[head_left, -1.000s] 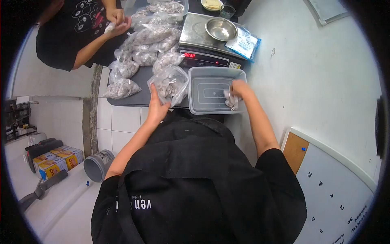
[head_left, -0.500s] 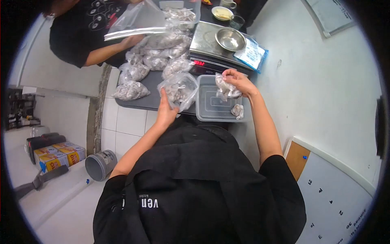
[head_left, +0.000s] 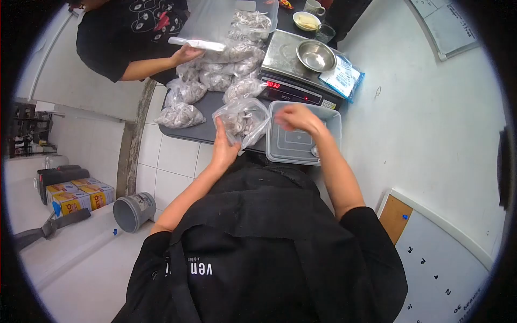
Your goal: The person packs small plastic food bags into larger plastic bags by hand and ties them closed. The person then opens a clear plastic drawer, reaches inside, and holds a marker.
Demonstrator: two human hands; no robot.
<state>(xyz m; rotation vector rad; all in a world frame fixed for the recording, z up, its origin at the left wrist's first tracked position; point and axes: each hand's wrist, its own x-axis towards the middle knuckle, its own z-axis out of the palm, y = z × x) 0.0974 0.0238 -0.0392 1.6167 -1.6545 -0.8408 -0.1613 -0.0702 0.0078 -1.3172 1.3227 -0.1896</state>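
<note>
My left hand (head_left: pixel 225 153) is curled around the near side of a clear, soft plastic bag (head_left: pixel 242 121) of small greyish-white pieces, at the near edge of the dark counter (head_left: pixel 215 99). Bag mouth gapes upward; long axis foreshortened, unreadable. Right hand (head_left: pixel 296 117) blurred, fingers loosely bent, nothing visible in it, above a clear rectangular plastic container (head_left: pixel 291 146), long axis left to right.

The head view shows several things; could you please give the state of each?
Plastic bag: mouth open, partly filled, in left hand
Clear container: open, small item inside
Scale: on, display lit red
Metal bowl: upright, apparently empty
Filled bags: piled together
Right hand: over clear container, grip unclear
</note>
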